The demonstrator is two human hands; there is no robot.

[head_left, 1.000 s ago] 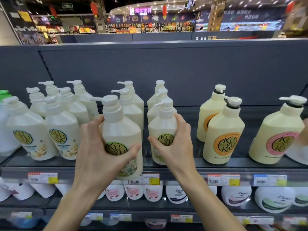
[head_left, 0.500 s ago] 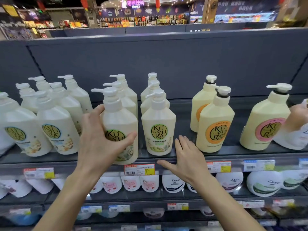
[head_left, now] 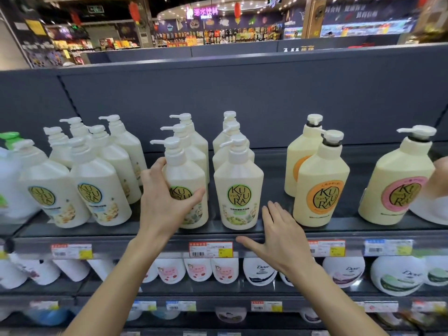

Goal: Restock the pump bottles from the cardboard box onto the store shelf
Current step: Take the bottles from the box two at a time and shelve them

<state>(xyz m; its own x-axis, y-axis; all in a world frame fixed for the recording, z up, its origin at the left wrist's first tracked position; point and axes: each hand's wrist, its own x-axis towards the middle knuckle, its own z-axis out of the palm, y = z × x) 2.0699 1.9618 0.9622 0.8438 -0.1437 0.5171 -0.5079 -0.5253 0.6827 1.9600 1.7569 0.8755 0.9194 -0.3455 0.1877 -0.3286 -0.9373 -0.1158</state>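
- A green-label bottle is held in the grip of the left hand: the fingers are wrapped round its left side and back, and the thumb is pressed across the front, over part of the label.
- This bottle is seen upright at the front edge of the shelf, with its base at the shelf surface; whether it rests fully there cannot be told.
- Its pump nozzle is pointed left, above the fingers.
- Two like bottles are lined up behind it, toward the back of the shelf.
- A second green-label bottle is stood just to the right, also at the front edge, apart from both hands, with more of its kind in a row behind.
- The right hand is spread flat and empty at the front edge, fingers laid open on the shelf between the second bottle and an orange-label bottle; nothing is gripped by it.
- The thumb of the right hand is stretched left along the price rail, near a price tag.
- Blue-label bottles are grouped toward the left end of the shelf, and a pink-label bottle near the right end.
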